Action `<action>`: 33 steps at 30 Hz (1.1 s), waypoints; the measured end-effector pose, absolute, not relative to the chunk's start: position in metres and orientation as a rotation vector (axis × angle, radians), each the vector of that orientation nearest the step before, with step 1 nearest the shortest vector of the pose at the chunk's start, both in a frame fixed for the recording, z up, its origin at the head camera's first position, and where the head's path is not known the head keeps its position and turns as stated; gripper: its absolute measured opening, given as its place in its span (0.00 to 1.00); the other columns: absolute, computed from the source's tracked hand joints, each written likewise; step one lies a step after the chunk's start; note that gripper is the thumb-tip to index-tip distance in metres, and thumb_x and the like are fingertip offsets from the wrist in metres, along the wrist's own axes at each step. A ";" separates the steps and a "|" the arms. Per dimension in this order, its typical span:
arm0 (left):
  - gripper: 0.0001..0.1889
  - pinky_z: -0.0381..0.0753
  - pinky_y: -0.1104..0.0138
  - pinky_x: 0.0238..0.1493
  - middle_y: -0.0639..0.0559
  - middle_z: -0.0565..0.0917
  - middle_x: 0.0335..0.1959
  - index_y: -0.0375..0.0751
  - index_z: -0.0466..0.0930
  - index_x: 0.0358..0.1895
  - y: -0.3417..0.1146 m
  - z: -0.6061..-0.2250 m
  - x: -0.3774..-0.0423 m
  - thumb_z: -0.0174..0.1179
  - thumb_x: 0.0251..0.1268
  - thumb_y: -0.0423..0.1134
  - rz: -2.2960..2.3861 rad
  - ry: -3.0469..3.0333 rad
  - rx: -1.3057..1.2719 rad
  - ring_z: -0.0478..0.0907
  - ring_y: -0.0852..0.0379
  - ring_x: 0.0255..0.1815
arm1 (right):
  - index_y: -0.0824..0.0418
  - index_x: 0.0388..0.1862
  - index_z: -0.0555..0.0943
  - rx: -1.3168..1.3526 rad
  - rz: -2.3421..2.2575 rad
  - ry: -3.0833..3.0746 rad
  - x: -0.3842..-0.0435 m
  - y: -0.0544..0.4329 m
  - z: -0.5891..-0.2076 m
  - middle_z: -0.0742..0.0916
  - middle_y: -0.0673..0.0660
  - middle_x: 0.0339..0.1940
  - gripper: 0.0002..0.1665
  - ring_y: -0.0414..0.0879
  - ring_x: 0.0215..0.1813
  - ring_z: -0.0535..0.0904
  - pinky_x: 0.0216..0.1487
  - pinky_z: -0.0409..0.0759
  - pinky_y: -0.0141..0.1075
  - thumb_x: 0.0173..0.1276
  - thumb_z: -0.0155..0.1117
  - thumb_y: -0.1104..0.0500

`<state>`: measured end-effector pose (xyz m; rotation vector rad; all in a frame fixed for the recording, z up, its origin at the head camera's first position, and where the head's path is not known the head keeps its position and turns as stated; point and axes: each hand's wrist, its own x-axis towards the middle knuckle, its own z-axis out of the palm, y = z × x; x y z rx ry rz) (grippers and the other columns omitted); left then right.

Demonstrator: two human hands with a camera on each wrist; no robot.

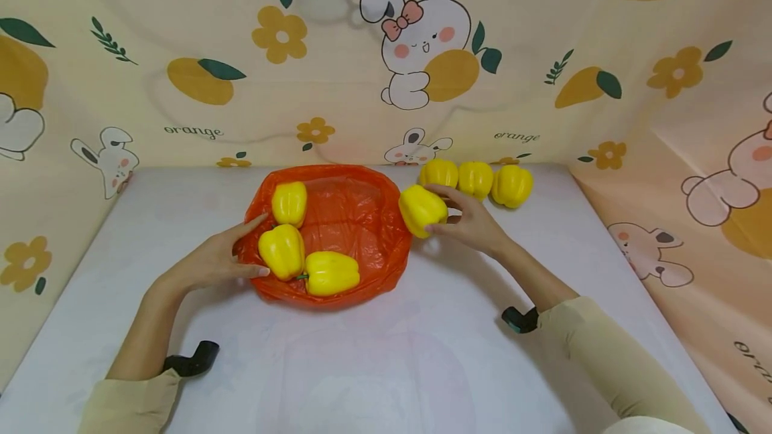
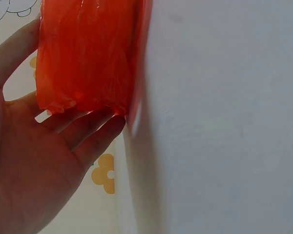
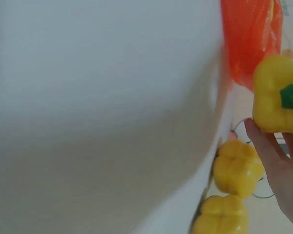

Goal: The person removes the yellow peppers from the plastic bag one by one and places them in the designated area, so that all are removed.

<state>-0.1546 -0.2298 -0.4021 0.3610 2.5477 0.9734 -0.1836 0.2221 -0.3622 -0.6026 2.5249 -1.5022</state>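
Note:
In the head view, a red plastic bag [image 1: 356, 183] lies spread wide with its mouth facing up. Three yellow bell peppers rest inside: one at the back [image 1: 289, 204], another at the left [image 1: 281, 251] and a third at the front [image 1: 332, 273]. My left hand [image 1: 211, 260] touches the bag's left side, thumb and fingers spread; the left wrist view shows the palm [image 2: 39, 165] facing the red plastic. At the bag's right rim, my right hand [image 1: 473, 222] holds another yellow bell pepper [image 1: 420, 211] off the table, its green stem end visible in the right wrist view.
Three more yellow bell peppers [image 1: 512, 186] stand in a row at the table's back edge, right of the bag. The white table [image 1: 374, 367] meets a patterned cloth [image 1: 338, 86] at the back and sides. A black device [image 1: 196, 359] is strapped on each wrist.

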 end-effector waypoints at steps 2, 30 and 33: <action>0.55 0.80 0.46 0.54 0.27 0.57 0.74 0.49 0.47 0.81 -0.230 -0.403 -0.155 0.71 0.55 0.57 0.972 2.551 0.361 0.77 0.49 0.37 | 0.67 0.72 0.68 -0.593 -1.493 2.553 -0.182 0.225 -0.365 0.73 0.64 0.71 0.42 0.64 0.66 0.72 0.58 0.80 0.55 0.59 0.74 0.68; 0.55 0.71 0.38 0.62 0.29 0.58 0.75 0.47 0.48 0.81 -0.230 -0.403 -0.156 0.70 0.55 0.60 0.956 2.544 0.347 0.69 0.39 0.57 | 0.55 0.73 0.68 -0.166 -1.279 2.779 -0.198 0.261 -0.413 0.74 0.61 0.70 0.46 0.64 0.63 0.74 0.63 0.74 0.57 0.59 0.77 0.47; 0.55 0.76 0.43 0.58 0.28 0.59 0.74 0.48 0.48 0.81 -0.231 -0.404 -0.156 0.70 0.55 0.59 0.964 2.535 0.350 0.75 0.45 0.47 | 0.56 0.73 0.68 -0.146 -1.282 2.779 -0.198 0.262 -0.414 0.75 0.61 0.69 0.47 0.63 0.62 0.74 0.62 0.75 0.57 0.58 0.77 0.46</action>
